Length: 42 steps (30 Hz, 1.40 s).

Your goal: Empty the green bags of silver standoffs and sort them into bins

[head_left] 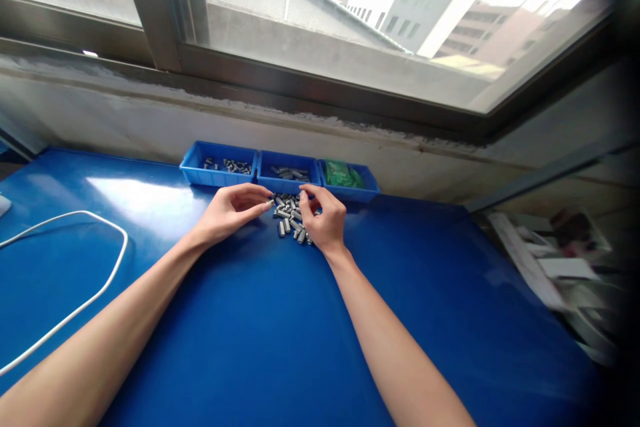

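Note:
A loose pile of small grey metal hex standoffs [290, 217] lies on the blue tabletop, between my two hands. My left hand [233, 211] is at the pile's left edge, thumb and fingertips brought close together. A small pale spot shows at its thumb tip; whether this is a held piece or the nail is unclear. On the right side of the pile is my right hand [324, 217], its fingers curled and the thumb near the index fingertip. Anything between those fingertips is too small to make out. Part of the pile is hidden behind this hand.
Three joined blue bins stand behind the pile: a left bin [213, 178] with small screws, a middle bin [285, 183] with metal pieces, a right bin [367, 195] with a green packet [344, 174]. A white cable [113, 273] curves across the left. Behind is a window [320, 77].

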Each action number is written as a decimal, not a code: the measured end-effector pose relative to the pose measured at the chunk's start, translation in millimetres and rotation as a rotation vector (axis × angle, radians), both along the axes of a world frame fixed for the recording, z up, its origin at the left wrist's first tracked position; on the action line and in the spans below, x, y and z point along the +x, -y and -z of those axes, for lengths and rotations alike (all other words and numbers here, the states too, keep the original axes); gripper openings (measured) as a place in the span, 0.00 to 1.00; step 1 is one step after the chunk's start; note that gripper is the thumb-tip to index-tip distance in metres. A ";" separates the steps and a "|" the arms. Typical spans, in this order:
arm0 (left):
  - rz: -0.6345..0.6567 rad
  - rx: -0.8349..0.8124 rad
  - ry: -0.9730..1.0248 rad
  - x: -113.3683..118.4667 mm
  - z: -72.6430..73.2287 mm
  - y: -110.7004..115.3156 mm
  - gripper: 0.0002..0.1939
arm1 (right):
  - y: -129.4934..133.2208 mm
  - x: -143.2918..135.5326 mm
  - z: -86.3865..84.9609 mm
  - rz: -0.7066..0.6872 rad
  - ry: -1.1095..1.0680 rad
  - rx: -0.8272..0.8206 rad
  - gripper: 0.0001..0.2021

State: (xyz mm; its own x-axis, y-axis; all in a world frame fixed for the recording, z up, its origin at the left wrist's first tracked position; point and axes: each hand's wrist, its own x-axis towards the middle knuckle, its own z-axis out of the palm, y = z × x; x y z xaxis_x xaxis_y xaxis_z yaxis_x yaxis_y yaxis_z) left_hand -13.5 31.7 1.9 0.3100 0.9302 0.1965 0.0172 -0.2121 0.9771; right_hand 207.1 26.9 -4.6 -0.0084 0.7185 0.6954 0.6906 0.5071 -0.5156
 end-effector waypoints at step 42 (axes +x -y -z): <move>-0.034 0.721 -0.572 3.9 10.8 -1.4 0.11 | -0.6 -0.8 0.5 -0.018 0.039 -0.093 0.09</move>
State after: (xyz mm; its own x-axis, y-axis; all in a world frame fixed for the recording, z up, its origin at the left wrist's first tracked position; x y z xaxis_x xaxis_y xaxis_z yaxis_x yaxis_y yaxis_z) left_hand -9.5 33.1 -8.9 0.5137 0.6524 0.5572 0.4744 -0.7571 0.4492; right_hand 206.2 27.5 -5.1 -0.0480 0.7795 0.6246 0.7025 0.4709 -0.5337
